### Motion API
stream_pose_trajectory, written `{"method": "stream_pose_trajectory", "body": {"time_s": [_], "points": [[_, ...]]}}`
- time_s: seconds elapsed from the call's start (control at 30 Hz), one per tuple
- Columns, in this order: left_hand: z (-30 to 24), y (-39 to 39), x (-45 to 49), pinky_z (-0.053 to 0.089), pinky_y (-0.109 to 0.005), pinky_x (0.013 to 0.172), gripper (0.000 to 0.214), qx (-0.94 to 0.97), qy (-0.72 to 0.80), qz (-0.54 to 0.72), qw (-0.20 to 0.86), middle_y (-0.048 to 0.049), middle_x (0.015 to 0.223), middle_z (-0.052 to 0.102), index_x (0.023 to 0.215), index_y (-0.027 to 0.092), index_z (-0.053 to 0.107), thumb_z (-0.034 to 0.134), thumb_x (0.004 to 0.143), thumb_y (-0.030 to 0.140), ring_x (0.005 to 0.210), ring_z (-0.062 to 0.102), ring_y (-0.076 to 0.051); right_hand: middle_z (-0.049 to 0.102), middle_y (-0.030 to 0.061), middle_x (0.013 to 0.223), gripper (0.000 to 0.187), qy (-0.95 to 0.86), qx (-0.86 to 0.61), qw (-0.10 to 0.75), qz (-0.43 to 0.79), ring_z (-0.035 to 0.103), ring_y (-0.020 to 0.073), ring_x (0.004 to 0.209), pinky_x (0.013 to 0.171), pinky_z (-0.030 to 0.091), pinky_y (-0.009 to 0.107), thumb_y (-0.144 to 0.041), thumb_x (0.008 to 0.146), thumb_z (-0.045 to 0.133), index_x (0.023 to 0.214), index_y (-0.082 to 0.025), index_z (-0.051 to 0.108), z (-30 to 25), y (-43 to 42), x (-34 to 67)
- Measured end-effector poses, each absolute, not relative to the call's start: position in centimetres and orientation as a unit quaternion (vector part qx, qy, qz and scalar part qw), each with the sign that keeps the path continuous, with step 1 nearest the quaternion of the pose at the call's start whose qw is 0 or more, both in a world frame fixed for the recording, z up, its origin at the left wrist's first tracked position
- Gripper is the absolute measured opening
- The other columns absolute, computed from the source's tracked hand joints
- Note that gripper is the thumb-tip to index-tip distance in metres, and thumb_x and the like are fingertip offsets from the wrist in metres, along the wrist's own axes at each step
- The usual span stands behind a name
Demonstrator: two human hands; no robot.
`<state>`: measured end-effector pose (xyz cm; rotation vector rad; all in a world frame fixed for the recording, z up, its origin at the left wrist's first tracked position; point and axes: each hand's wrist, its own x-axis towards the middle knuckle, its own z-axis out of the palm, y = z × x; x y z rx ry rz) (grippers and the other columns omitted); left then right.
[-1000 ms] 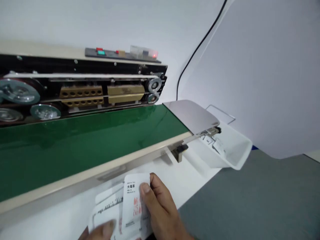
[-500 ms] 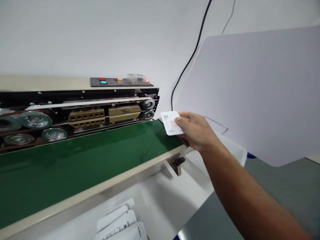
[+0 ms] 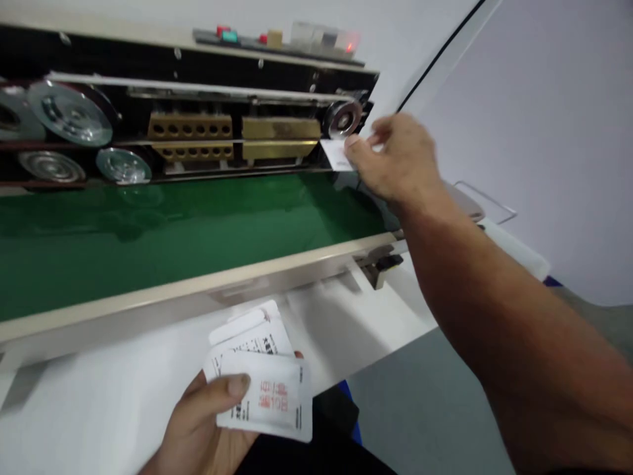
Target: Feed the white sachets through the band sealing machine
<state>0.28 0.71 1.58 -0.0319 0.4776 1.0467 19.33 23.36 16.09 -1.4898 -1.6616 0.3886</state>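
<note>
My right hand (image 3: 395, 161) pinches a small white sachet (image 3: 337, 154) and holds its edge against the right end of a band sealing machine (image 3: 198, 125), just below the silver roller (image 3: 342, 120). The sachet sits above the green conveyor belt (image 3: 173, 224). My left hand (image 3: 202, 422) is low in the picture, its thumb pressed on a fanned stack of white printed sachets (image 3: 262, 382) with red characters on the top one.
The machine's control panel (image 3: 277, 38) with red and green buttons runs along its top. A metal plate (image 3: 465, 201) and a white tray (image 3: 519, 247) lie past the belt's right end. A white board (image 3: 554, 132) leans at the right, a black cable (image 3: 440, 56) beside it. Grey floor (image 3: 420, 409) lies below.
My right hand carried the single sachet from beside the belt's end up to the sealer's intake at the roller. My left hand with the stack has come back into view.
</note>
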Motion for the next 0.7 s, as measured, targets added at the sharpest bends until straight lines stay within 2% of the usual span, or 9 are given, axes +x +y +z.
{"method": "stream_pose_trajectory", "body": {"time_s": [0.03,0.07,0.13,0.2,0.27,0.4,0.5,0.6,0.7], "points": [[1.7,0.8,0.2,0.049,-0.047,0.104,0.061,-0.019,0.220,0.510,0.832,-0.0072,0.105,0.079,0.141,0.022,0.050,0.062,0.081,0.013,0.118,0.064,-0.032,0.048,0.0084,0.115,0.014,-0.678,-0.575,0.446,0.101,0.047,0.0285,0.115,0.091,0.045,0.036,-0.020,0.088,0.063,0.094,-0.016,0.051,15.7,21.3,19.0],[1.8,0.9,0.2,0.049,-0.045,0.104,0.059,-0.017,0.218,0.522,0.824,-0.0065,0.103,0.079,0.140,0.022,0.050,0.061,0.083,0.012,0.116,0.065,-0.031,0.048,0.0068,0.116,0.018,-0.706,-0.540,0.454,0.055,0.048,0.0267,0.107,0.090,0.046,0.038,-0.025,0.087,0.066,0.098,-0.022,0.051,15.1,18.8,18.7],[1.9,1.1,0.3,0.049,-0.044,0.103,0.056,-0.006,0.226,0.529,0.818,-0.0064,0.103,0.079,0.138,0.022,0.052,0.060,0.084,0.012,0.113,0.066,-0.030,0.049,0.0057,0.091,0.016,-0.795,-0.406,0.450,0.009,0.050,0.0211,0.079,0.071,0.046,0.036,-0.031,0.093,0.061,0.096,-0.022,0.048,13.0,13.4,18.1],[1.7,1.1,0.5,0.050,-0.044,0.100,0.055,0.003,0.233,0.525,0.818,-0.0072,0.106,0.078,0.137,0.022,0.053,0.059,0.083,0.012,0.111,0.067,-0.030,0.049,0.0087,0.103,0.039,-0.859,-0.322,0.383,0.105,0.051,0.0241,0.093,0.081,0.048,0.039,-0.039,0.091,0.066,0.115,-0.018,0.045,9.9,8.5,17.4],[1.3,1.1,0.6,0.052,-0.043,0.097,0.056,0.007,0.227,0.534,0.814,-0.0082,0.108,0.077,0.138,0.021,0.052,0.057,0.083,0.009,0.112,0.067,-0.030,0.046,0.0126,0.116,0.055,-0.878,-0.323,0.314,0.163,0.047,0.0270,0.108,0.093,0.047,0.041,-0.039,0.090,0.069,0.129,-0.012,0.039,6.9,5.4,16.8],[0.2,1.0,0.5,0.056,-0.037,0.091,0.048,0.005,0.200,0.559,0.805,-0.0055,0.111,0.076,0.139,0.028,0.051,0.056,0.092,0.021,0.111,0.067,-0.027,0.045,0.0103,0.119,0.056,-0.844,-0.356,0.286,0.282,0.046,0.0227,0.110,0.102,0.044,0.040,-0.019,0.087,0.067,0.135,-0.013,0.038,4.2,4.3,16.4],[0.5,1.1,0.4,0.058,-0.037,0.088,0.054,-0.019,0.223,0.559,0.798,-0.0040,0.115,0.076,0.143,0.036,0.043,0.058,0.092,0.026,0.107,0.069,-0.026,0.049,0.0045,0.114,0.053,-0.771,-0.387,0.302,0.406,0.051,0.0169,0.101,0.096,0.048,0.034,-0.013,0.086,0.060,0.135,-0.022,0.040,4.6,5.3,17.1],[2.0,1.3,0.7,0.061,-0.043,0.084,0.067,-0.067,0.297,0.553,0.776,-0.0045,0.109,0.078,0.148,0.038,0.032,0.061,0.089,0.022,0.102,0.072,-0.028,0.051,0.0027,0.113,0.052,-0.667,-0.423,0.337,0.512,0.054,0.0141,0.095,0.081,0.052,0.025,-0.020,0.091,0.062,0.136,-0.027,0.039,4.8,6.0,18.1],[3.2,1.6,1.1,0.063,-0.046,0.079,0.069,-0.092,0.380,0.539,0.746,-0.0045,0.104,0.079,0.150,0.037,0.027,0.058,0.091,0.019,0.097,0.073,-0.029,0.054,0.0030,0.108,0.053,-0.597,-0.483,0.357,0.532,0.058,0.0156,0.096,0.075,0.052,0.023,-0.031,0.090,0.070,0.133,-0.026,0.039,4.4,6.4,19.0]]}}
